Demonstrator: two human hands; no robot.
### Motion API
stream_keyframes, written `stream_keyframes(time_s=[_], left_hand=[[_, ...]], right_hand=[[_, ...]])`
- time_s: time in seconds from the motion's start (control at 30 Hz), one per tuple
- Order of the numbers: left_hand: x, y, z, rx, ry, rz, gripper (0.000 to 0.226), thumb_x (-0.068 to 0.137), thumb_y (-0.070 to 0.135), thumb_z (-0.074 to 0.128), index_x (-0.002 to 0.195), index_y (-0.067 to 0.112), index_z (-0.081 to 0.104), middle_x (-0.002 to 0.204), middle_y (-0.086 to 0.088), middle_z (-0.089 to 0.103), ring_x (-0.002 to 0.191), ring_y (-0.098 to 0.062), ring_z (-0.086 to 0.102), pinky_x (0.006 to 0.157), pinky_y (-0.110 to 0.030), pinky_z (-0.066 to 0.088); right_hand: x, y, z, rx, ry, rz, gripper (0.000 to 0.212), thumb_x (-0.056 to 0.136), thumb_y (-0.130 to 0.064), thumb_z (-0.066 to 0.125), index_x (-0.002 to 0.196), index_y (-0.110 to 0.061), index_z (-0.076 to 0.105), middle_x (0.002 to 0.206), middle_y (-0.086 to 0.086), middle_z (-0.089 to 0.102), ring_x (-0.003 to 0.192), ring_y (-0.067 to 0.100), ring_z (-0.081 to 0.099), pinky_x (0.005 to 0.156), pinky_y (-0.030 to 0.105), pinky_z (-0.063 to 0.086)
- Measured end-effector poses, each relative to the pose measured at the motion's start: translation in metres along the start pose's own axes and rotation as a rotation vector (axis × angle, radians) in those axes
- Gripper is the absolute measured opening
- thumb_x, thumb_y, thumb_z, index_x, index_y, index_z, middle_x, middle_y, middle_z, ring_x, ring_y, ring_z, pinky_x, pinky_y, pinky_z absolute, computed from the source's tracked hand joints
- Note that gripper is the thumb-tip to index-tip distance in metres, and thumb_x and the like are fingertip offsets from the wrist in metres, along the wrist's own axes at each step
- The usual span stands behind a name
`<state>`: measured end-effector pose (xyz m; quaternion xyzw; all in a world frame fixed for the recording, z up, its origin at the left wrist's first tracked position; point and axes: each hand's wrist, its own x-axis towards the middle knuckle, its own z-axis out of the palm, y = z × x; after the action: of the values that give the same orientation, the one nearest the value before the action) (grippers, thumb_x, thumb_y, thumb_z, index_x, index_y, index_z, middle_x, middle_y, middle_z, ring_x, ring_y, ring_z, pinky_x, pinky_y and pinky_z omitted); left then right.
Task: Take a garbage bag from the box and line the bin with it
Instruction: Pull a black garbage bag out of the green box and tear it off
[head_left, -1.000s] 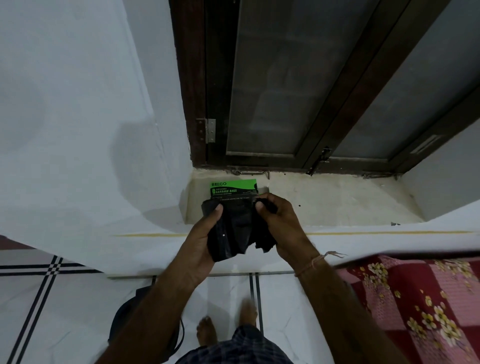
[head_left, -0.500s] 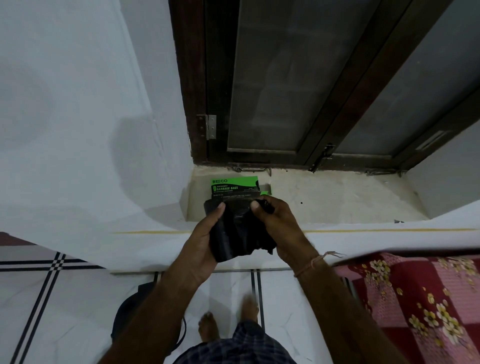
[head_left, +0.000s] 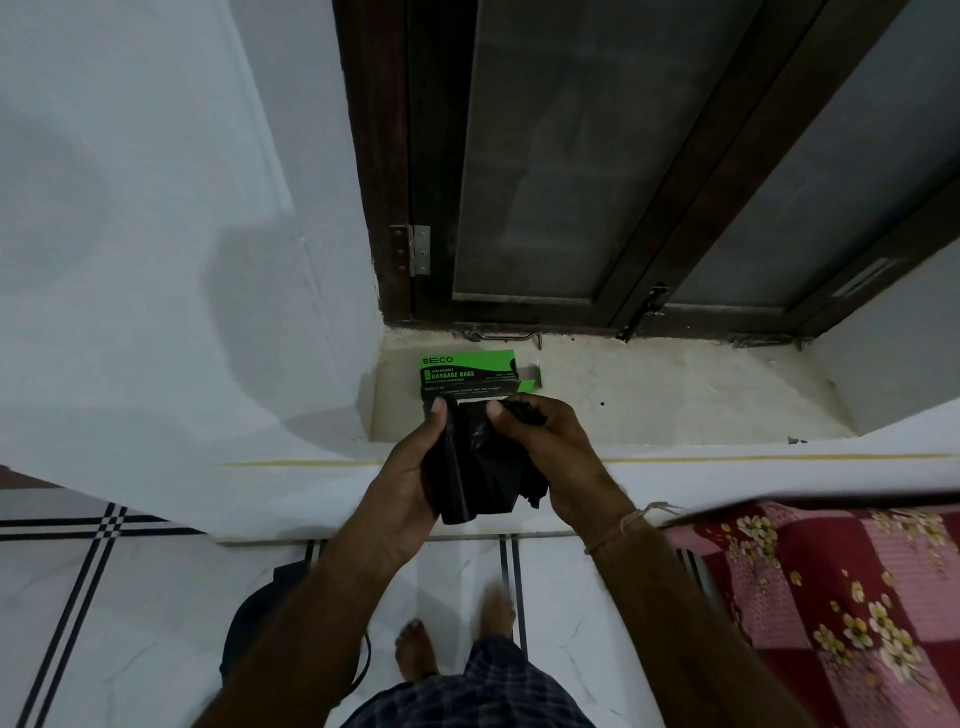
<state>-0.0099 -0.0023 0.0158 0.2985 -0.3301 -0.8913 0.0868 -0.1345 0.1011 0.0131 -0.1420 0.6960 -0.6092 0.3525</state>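
A green and black garbage bag box (head_left: 467, 371) lies on the window sill (head_left: 675, 400), its flap open toward me. Just in front of it I hold a folded black garbage bag (head_left: 480, 467) in both hands. My left hand (head_left: 410, 478) grips its left side with the thumb on top. My right hand (head_left: 556, 457) grips its right side, thumb pressed near the top edge, and crumpled plastic sticks out behind the fingers. A dark round bin (head_left: 254, 629) stands on the floor at lower left, mostly hidden by my left forearm.
A dark wooden window frame (head_left: 395, 156) with frosted panes rises behind the sill. A bed with a red floral cover (head_left: 831, 597) fills the lower right. White walls stand to the left. My bare feet (head_left: 415, 649) rest on white floor tiles with black lines.
Both hands have stayed in front of the box. My thumbs have shifted on the bag's top edge and the folded plastic has been worked a little.
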Motion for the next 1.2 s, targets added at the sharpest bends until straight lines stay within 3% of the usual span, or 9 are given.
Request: stream_keyframes(time_s=[0.07, 0.27, 0.4, 0.57, 0.63, 0.73, 0.97, 1.07, 1.2], left_hand=[[0.0, 0.001, 0.0, 0.001, -0.003, -0.004, 0.045, 0.106, 0.047, 0.043, 0.13, 0.021, 0.069, 0.13, -0.012, 0.072, 0.119, -0.027, 0.07, 0.101, -0.046, 0.052], [0.003, 0.0, -0.004, 0.013, -0.02, -0.002, 0.053, 0.105, 0.054, 0.039, 0.14, 0.021, 0.061, 0.135, -0.012, 0.07, 0.123, -0.03, 0.068, 0.092, -0.045, 0.059], [0.005, -0.003, -0.005, 0.037, -0.027, 0.009, 0.048, 0.106, 0.049, 0.039, 0.135, 0.02, 0.065, 0.13, -0.014, 0.072, 0.111, -0.028, 0.073, 0.085, -0.042, 0.061], [0.011, -0.006, -0.004, 0.104, -0.021, 0.065, 0.045, 0.106, 0.043, 0.045, 0.14, 0.018, 0.061, 0.124, -0.006, 0.074, 0.11, -0.024, 0.071, 0.091, -0.039, 0.057], [0.013, -0.009, -0.002, 0.11, -0.012, 0.077, 0.045, 0.104, 0.043, 0.049, 0.136, 0.015, 0.064, 0.107, -0.002, 0.076, 0.091, -0.017, 0.071, 0.078, -0.035, 0.057], [0.016, -0.014, 0.006, 0.091, 0.027, 0.096, 0.041, 0.1, 0.042, 0.054, 0.128, 0.015, 0.069, 0.106, -0.007, 0.073, 0.086, -0.019, 0.069, 0.076, -0.039, 0.056], [0.034, -0.019, 0.026, -0.051, 0.106, 0.091, 0.046, 0.1, 0.032, 0.055, 0.138, 0.007, 0.061, 0.137, -0.022, 0.065, 0.128, -0.038, 0.062, 0.112, -0.055, 0.045], [0.043, -0.024, 0.038, -0.158, 0.143, 0.065, 0.053, 0.094, 0.032, 0.058, 0.14, 0.003, 0.059, 0.136, -0.025, 0.064, 0.124, -0.04, 0.063, 0.109, -0.056, 0.047], [0.056, -0.031, 0.052, -0.214, 0.197, 0.104, 0.054, 0.091, 0.033, 0.059, 0.135, 0.001, 0.06, 0.123, -0.022, 0.071, 0.111, -0.035, 0.071, 0.095, -0.048, 0.056]], right_hand=[[0.001, 0.001, -0.002, 0.035, 0.007, 0.012, 0.024, 0.097, -0.023, 0.071, 0.099, 0.0, 0.075, 0.105, 0.034, 0.072, 0.09, 0.055, 0.07, 0.083, 0.078, 0.048], [0.007, 0.003, -0.005, 0.007, 0.055, -0.037, 0.016, 0.1, -0.005, 0.063, 0.107, 0.006, 0.072, 0.11, 0.028, 0.075, 0.095, 0.029, 0.073, 0.084, 0.034, 0.061], [0.01, 0.001, -0.005, 0.016, 0.039, -0.016, 0.019, 0.104, -0.007, 0.056, 0.105, -0.008, 0.075, 0.107, 0.015, 0.077, 0.097, 0.027, 0.074, 0.085, 0.03, 0.062], [0.007, 0.003, -0.004, 0.031, -0.092, 0.0, 0.036, 0.101, -0.032, 0.064, 0.116, -0.002, 0.075, 0.108, 0.028, 0.076, 0.094, 0.036, 0.075, 0.086, 0.047, 0.06], [0.008, 0.002, -0.005, 0.003, -0.095, -0.024, 0.031, 0.095, -0.027, 0.073, 0.111, -0.002, 0.076, 0.098, 0.034, 0.073, 0.076, 0.038, 0.069, 0.07, 0.052, 0.058], [0.014, 0.002, -0.008, 0.066, -0.055, -0.067, 0.012, 0.092, -0.013, 0.076, 0.1, -0.004, 0.079, 0.088, 0.028, 0.075, 0.077, 0.043, 0.065, 0.07, 0.062, 0.056], [0.024, 0.001, -0.017, 0.193, -0.092, -0.101, 0.007, 0.094, -0.002, 0.069, 0.093, 0.002, 0.074, 0.087, 0.016, 0.075, 0.082, 0.024, 0.072, 0.077, 0.033, 0.06], [0.027, 0.001, -0.021, 0.277, -0.089, -0.08, 0.025, 0.096, 0.0, 0.065, 0.079, -0.014, 0.077, 0.075, 0.006, 0.075, 0.074, 0.02, 0.07, 0.074, 0.03, 0.059], [0.031, 0.002, -0.026, 0.392, -0.047, -0.022, 0.017, 0.098, -0.004, 0.064, 0.083, -0.005, 0.072, 0.074, 0.006, 0.075, 0.073, 0.02, 0.072, 0.073, 0.03, 0.059]])
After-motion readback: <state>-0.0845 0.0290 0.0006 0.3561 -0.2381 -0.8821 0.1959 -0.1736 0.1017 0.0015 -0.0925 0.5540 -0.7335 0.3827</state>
